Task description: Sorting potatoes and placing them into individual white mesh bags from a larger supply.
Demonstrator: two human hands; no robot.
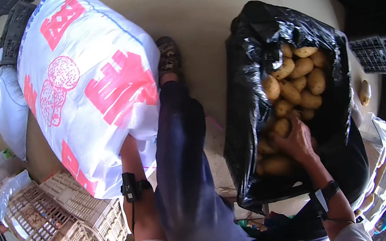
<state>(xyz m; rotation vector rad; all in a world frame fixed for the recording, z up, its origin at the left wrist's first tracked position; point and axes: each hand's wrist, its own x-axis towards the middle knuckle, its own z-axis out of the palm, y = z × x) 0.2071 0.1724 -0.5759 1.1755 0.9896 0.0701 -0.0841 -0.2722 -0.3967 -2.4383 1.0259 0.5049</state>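
- Right hand (297, 142), near the camera, reaches into a black-lined crate (252, 111), fingers curled around a potato (282, 127).
- More potatoes (303, 84) lie just beyond the fingertips.
- Left hand (128, 143) presses a white sack (86, 82) with red print; its fingers are hidden.
- Beige lattice crates (58, 227) lie lower left.
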